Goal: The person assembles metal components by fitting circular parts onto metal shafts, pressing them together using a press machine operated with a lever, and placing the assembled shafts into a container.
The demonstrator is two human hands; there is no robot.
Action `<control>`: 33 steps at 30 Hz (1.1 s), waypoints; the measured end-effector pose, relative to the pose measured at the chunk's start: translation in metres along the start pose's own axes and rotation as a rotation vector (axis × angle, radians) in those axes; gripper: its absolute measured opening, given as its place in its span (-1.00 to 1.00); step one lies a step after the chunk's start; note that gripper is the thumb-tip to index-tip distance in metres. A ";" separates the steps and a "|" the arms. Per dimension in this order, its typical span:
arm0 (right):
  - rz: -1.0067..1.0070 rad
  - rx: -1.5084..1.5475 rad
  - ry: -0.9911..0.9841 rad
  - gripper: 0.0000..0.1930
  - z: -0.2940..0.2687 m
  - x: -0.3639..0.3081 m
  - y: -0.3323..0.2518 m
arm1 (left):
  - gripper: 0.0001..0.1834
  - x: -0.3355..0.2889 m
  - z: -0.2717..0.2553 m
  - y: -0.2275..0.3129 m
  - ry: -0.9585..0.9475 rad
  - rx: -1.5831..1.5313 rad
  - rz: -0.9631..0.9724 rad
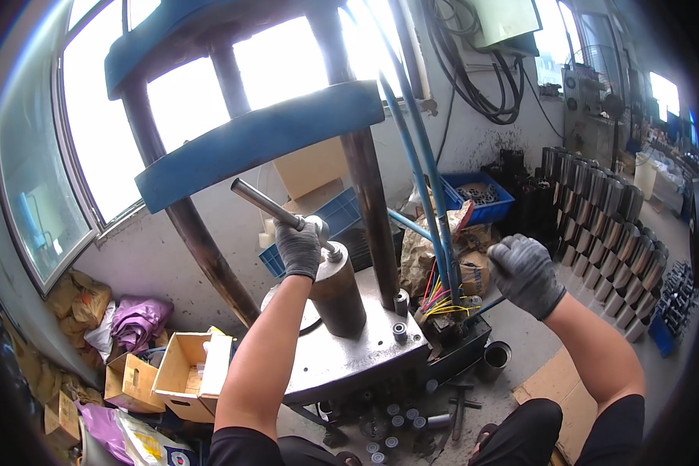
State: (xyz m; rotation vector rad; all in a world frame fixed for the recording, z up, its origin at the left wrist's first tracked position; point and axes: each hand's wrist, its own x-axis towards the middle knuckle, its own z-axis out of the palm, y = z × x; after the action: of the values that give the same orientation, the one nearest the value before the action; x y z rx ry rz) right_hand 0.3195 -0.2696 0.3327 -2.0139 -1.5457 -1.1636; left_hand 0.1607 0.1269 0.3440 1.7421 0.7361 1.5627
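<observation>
My left hand point(297, 250), in a grey glove, is closed around a metal bar tool point(260, 202) with a round metal head. The bar slants up to the left, and its lower end is by the fitting on top of a dark metal cylinder point(338, 299). This cylinder stands upright on the steel bed point(318, 369) of a blue-beamed press point(264, 140). To the right, my right hand point(526, 277), also gloved, is raised with its fingers curled in. A dark rod or hose point(489, 307) runs up towards its underside; whether the fingers hold anything is hidden.
Blue hoses point(419, 155) and coloured wires point(446, 307) stand right of the press. Stacked metal sleeves point(598, 210) fill the right side. Small round parts and a T-shaped bar point(462, 404) lie on the floor near my feet. Wooden boxes point(190, 373) sit at left.
</observation>
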 end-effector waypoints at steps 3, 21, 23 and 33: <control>0.091 0.023 -0.063 -0.86 0.021 0.022 0.015 | -0.74 0.005 0.007 0.000 -0.055 -0.008 -0.005; 0.173 0.115 -0.127 -0.84 0.009 0.010 0.004 | -0.73 0.047 0.036 0.001 -0.363 0.336 0.155; 0.138 0.108 -0.132 -0.86 0.002 0.000 -0.004 | -0.72 0.053 0.038 -0.006 -0.375 0.340 0.170; 0.086 0.089 -0.555 -0.63 -0.064 -0.082 -0.037 | -0.74 0.049 0.028 0.006 -0.385 0.142 0.024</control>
State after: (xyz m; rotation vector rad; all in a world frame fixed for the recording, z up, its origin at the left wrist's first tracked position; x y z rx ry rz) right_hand 0.2546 -0.3532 0.3006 -2.4413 -1.6844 -0.5074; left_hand 0.1943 0.1580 0.3772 2.0824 0.6438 1.1597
